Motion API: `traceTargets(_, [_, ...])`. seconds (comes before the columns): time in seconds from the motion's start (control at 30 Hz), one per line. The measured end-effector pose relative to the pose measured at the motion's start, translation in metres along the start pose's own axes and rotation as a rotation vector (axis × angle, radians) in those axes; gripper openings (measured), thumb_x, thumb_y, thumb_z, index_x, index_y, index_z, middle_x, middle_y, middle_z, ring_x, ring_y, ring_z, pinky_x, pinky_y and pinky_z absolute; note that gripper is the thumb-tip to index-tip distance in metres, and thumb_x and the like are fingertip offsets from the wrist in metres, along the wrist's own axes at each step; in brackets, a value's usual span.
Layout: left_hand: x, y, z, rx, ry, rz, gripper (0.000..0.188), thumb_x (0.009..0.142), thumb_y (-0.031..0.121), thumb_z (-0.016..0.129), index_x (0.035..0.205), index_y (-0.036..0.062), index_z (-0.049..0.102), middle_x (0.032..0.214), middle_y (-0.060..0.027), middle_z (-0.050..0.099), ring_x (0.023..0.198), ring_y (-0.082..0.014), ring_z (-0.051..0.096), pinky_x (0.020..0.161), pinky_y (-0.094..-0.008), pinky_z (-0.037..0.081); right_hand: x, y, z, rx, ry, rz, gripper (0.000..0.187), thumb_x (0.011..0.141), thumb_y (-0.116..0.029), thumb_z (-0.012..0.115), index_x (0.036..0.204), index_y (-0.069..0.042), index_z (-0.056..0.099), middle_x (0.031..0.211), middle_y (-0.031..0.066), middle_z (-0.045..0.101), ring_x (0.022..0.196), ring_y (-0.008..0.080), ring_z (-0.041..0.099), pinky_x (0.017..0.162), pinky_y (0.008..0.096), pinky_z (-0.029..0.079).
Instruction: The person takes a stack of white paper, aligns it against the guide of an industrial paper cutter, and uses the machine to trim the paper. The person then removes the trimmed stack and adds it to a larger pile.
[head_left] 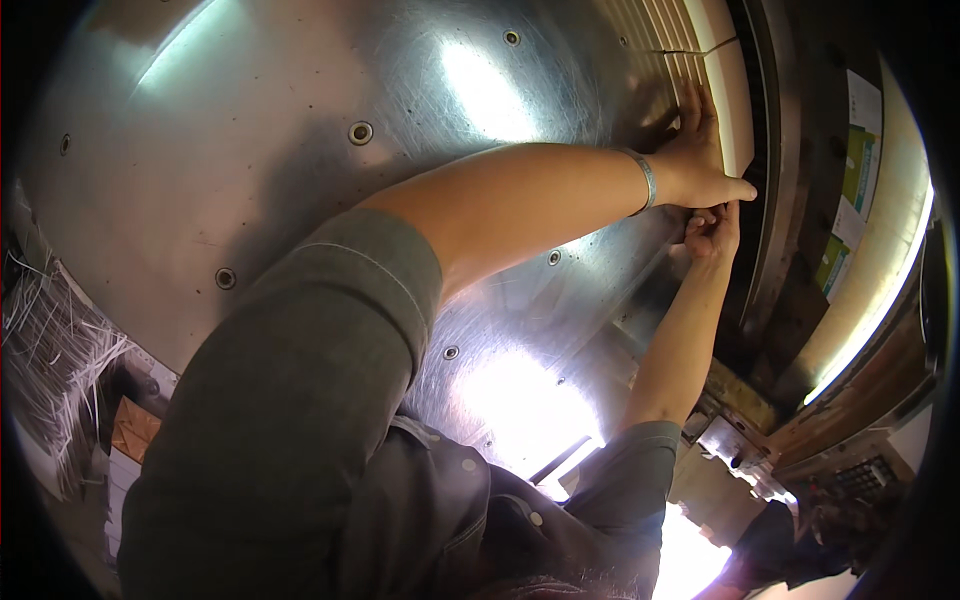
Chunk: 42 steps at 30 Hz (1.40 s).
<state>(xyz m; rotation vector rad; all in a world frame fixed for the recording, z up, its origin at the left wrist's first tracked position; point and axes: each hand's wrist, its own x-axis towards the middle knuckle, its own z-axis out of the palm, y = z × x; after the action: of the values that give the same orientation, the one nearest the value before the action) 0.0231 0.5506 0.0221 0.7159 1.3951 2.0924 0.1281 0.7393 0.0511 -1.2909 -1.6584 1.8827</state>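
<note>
A long cream-coloured stack (735,105), perhaps paper, lies at the upper right on a metal table (300,60). My left hand (695,165) rests against the near end of it, fingers stretched along its left side and thumb pointing right across the end. A metal band (647,182) circles my left wrist. Just below, my right hand (714,234) is close under the left thumb, at the stack's near end. Its fingers are mostly curled in, with one reaching up. Whatever they pinch, if anything, is hidden from view.
Ridged cream strips (650,30) lie left of the stack. Along the right runs a dark machine beam (780,190) with green and white labels (857,165) and a bright light strip (885,310). Shredded white strips (60,340) pile up at the far left, above a cardboard box (133,430).
</note>
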Motion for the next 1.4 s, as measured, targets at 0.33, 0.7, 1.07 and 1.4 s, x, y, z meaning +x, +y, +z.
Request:
traceTargets(0.33, [0.001, 0.001, 0.001, 0.148, -0.038, -0.004, 0.140, 0.081, 0.053, 0.075, 0.147, -0.0053, -0.034, 0.150, -0.0363, -0.040, 0.149, -0.0473, -0.020, 0.126, -0.0447, 0.015, -0.003, -0.003, 0.001, -0.012, 0.104, 0.014, 0.033, 0.094, -0.043, 0.070, 0.115, -0.018, 0.067, 0.096, -0.0016, 0.070, 0.051, 0.0016, 0.042, 0.047, 0.0142, 0.043])
traceTargets(0.7, [0.009, 0.000, -0.001, -0.072, -0.035, -0.001, 0.143, 0.079, 0.053, 0.078, 0.146, -0.0101, -0.031, 0.154, -0.0400, -0.030, 0.150, -0.0458, -0.019, 0.125, -0.0422, 0.012, 0.001, 0.005, -0.003, -0.051, 0.033, -0.127, 0.053, 0.089, -0.058, 0.071, 0.112, -0.010, 0.067, 0.094, 0.0003, 0.071, 0.065, 0.0055, 0.061, 0.056, 0.0197, 0.053])
traceTargets(1.07, [0.004, -0.004, -0.004, -0.149, -0.089, 0.032, 0.124, 0.092, 0.047, 0.067, 0.148, -0.0092, -0.027, 0.151, -0.0374, -0.037, 0.146, -0.0410, -0.031, 0.124, -0.0468, 0.000, -0.030, 0.039, 0.042, -0.573, 0.420, -0.600, 0.029, 0.079, -0.011, 0.086, 0.100, 0.004, 0.074, 0.090, 0.0091, 0.076, 0.079, 0.0121, 0.068, 0.069, 0.0259, 0.050])
traceTargets(1.4, [0.010, 0.005, -0.005, -0.104, -0.137, -0.051, 0.120, 0.094, 0.054, 0.061, 0.151, -0.0039, -0.028, 0.152, -0.0312, -0.041, 0.145, -0.0360, -0.035, 0.123, -0.0488, -0.005, -0.023, 0.059, 0.052, -0.342, 0.637, -0.566, 0.100, 0.079, -0.030, 0.087, 0.154, 0.006, 0.030, 0.133, 0.0195, 0.059, 0.112, 0.0215, 0.063, 0.093, 0.0345, 0.050])
